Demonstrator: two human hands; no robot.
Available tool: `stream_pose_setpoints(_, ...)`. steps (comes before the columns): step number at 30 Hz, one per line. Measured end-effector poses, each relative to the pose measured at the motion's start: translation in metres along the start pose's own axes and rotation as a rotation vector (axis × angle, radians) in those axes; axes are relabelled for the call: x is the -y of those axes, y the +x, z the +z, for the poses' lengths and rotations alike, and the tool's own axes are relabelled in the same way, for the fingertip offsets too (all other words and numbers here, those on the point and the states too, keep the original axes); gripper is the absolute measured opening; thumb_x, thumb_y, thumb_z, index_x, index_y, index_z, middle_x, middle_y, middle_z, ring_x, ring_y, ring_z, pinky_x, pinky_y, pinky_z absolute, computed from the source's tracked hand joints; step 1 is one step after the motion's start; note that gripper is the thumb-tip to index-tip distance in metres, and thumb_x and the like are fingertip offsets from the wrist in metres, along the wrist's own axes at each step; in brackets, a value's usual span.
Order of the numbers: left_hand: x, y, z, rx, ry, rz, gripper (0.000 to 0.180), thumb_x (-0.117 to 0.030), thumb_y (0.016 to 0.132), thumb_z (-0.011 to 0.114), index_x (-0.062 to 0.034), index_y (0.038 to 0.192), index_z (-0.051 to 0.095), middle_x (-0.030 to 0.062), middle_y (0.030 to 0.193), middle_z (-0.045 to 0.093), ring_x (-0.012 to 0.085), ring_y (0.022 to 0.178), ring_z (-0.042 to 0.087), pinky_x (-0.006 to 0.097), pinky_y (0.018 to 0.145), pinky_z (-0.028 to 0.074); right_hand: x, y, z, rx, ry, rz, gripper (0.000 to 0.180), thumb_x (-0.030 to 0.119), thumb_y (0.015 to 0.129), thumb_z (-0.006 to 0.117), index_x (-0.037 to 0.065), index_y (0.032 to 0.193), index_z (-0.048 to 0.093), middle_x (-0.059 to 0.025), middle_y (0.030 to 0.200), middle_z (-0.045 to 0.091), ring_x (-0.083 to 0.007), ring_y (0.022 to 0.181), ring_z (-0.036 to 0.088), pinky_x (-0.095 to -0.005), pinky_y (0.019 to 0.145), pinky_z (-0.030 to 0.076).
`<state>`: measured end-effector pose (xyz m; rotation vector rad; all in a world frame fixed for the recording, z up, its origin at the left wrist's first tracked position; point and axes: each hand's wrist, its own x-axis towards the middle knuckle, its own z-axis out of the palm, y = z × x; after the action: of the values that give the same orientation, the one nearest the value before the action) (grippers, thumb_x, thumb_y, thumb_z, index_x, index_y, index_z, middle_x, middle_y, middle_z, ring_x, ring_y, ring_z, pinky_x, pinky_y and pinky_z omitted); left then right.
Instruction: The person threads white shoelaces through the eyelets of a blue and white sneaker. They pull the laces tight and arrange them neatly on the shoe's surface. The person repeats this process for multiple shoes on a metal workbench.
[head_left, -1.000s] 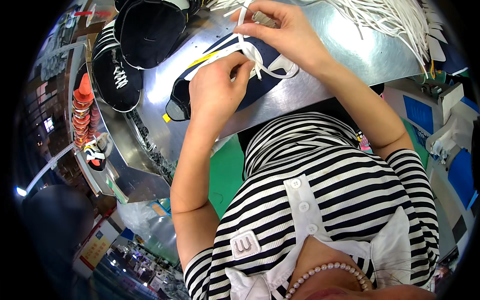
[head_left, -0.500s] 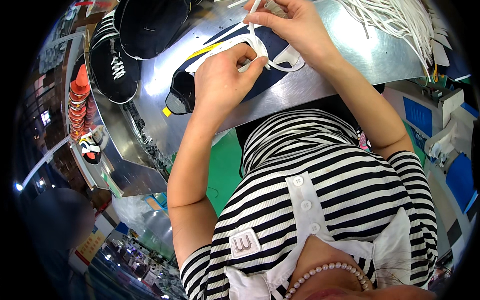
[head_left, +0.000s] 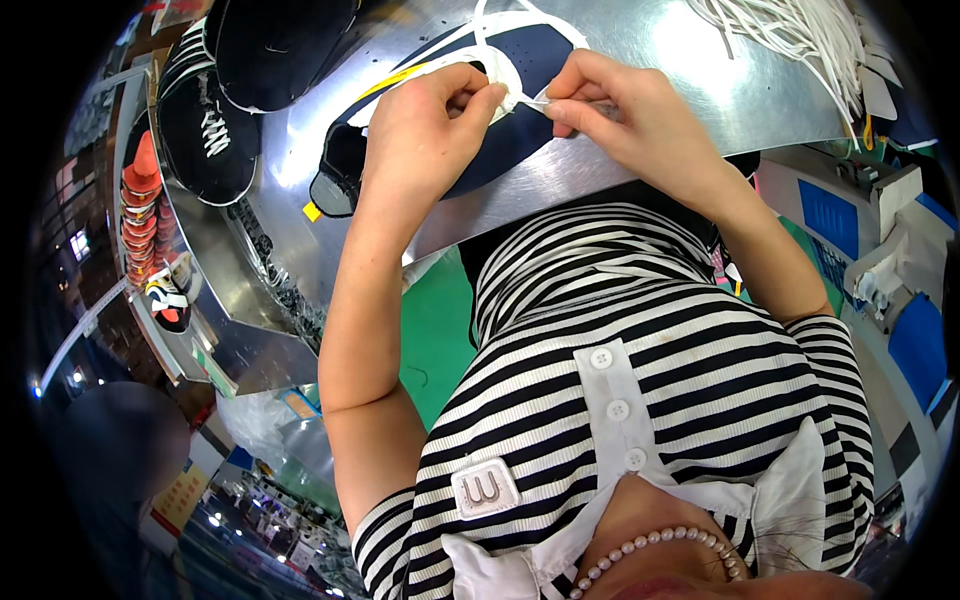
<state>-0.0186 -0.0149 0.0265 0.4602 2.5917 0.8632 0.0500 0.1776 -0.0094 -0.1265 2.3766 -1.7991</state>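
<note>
A navy shoe upper with a white eyelet strip and yellow edging lies on the metal table in front of me. My left hand is closed, thumb and finger pinching the white strip near its curved end. Just right of it, my right hand pinches a white shoelace that runs out from the strip. Another length of lace loops up beyond the strip. The black heel part of the upper sticks out left of my left wrist. My fingers hide part of the eyelets.
A loose bundle of white laces lies at the far right of the metal table. Black shoe uppers are at the left, one with white lacing. Beyond them stands an orange-red stack, with a shoe nearby.
My right hand has come down and nearer from above the upper, to pinch the lace beside the strip. The left hand keeps its pinch. The view has shifted slightly.
</note>
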Motion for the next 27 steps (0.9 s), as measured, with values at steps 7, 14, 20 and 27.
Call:
stream_pose_setpoints(7,0.004,0.002,-0.002,0.054,-0.05,0.017,0.019,-0.016,0.088,0.069,0.0023,0.089,0.066,-0.0009,0.067,0.057,0.0043,0.063,0.05,0.021,0.06,0.041,-0.01,0.01,0.005,-0.056,-0.183,-0.14,0.014,0.016,0.087,0.064,0.004,0.082,0.059,-0.0081,0.068,0.067,-0.0232,0.064,0.066,-0.035,0.06,0.049)
stream_pose_setpoints(14,-0.006,-0.022,0.014,-0.122,0.178,0.358,0.019,-0.004,0.082,0.066,-0.0023,0.101,0.067,0.0147,0.09,0.068,0.0304,0.077,0.066,0.035,0.072,0.052,-0.003,0.019,0.034,-0.117,-0.287,-0.015,0.027,0.018,0.089,0.06,-0.003,0.1,0.047,-0.0199,0.076,0.065,-0.0394,0.075,0.065,-0.0469,0.068,0.05)
stream_pose_setpoints(20,0.009,-0.043,0.006,-0.275,0.372,0.6,0.022,-0.003,0.076,0.064,-0.0052,0.098,0.07,0.0078,0.079,0.061,0.0259,0.068,0.06,0.037,0.063,0.047,0.024,-0.009,-0.011,0.155,-0.22,-0.092,0.022,0.018,0.089,0.065,0.003,0.102,0.055,-0.0122,0.075,0.065,-0.0256,0.066,0.063,-0.0354,0.062,0.05)
stream_pose_setpoints(27,0.014,-0.048,0.001,-0.342,0.448,0.825,0.024,-0.007,0.072,0.066,-0.0078,0.095,0.069,0.0025,0.074,0.056,0.0178,0.067,0.059,0.032,0.057,0.047,0.001,0.036,-0.076,-0.105,0.035,-0.023,0.037,0.036,0.094,0.061,0.01,0.119,0.065,0.0048,0.102,0.07,0.001,0.065,0.041,-0.0177,0.054,0.03)
